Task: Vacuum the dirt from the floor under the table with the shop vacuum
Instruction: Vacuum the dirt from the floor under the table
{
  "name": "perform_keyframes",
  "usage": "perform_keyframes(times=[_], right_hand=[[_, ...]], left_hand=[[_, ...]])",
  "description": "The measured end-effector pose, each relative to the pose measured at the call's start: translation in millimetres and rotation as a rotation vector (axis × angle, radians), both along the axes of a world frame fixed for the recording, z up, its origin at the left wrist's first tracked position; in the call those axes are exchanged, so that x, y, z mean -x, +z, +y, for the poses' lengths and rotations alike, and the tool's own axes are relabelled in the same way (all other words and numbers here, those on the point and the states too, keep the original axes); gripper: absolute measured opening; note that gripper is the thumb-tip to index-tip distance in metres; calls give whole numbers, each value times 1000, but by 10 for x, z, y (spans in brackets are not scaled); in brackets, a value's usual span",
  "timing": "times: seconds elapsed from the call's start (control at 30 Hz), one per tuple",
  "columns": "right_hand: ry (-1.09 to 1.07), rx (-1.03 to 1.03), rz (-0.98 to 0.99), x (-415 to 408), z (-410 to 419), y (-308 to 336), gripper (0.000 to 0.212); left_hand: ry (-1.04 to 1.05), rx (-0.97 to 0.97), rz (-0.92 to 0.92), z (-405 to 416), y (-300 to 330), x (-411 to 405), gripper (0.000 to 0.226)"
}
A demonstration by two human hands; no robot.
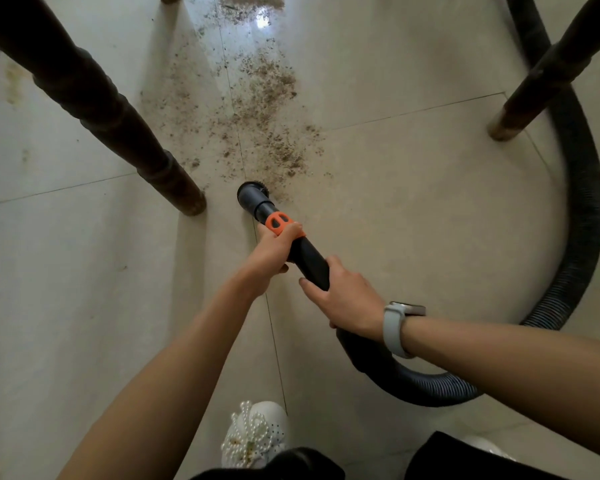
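A black vacuum wand (307, 259) with an orange collar (279, 223) points down at the pale tiled floor. Its round nozzle (252, 195) sits at the near edge of a patch of brown dirt (267, 102) that spreads away toward the top of the view. My left hand (274, 249) grips the wand just behind the orange collar. My right hand (347, 299), with a grey watch on its wrist, grips the wand lower down where the ribbed hose (582, 216) joins it. The hose loops out to the right and up behind the table leg.
A dark wooden table leg (118, 123) slants down at the left, close to the nozzle. Another table leg (534, 81) stands at the upper right, with the hose curving round it. My white beaded shoe (257, 434) is at the bottom. More faint dirt (14, 84) lies far left.
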State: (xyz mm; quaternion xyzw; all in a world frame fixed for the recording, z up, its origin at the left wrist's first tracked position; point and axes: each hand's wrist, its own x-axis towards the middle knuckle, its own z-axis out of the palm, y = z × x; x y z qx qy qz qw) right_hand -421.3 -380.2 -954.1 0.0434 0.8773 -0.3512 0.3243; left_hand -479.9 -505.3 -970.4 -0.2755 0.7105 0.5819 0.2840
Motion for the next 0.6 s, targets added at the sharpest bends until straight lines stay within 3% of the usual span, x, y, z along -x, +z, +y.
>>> perform_keyframes(times=[0.6], right_hand=[[-17,-16,-6,-7,38,0,38]], left_hand=[[0,2,-5,55,-42,12,51]])
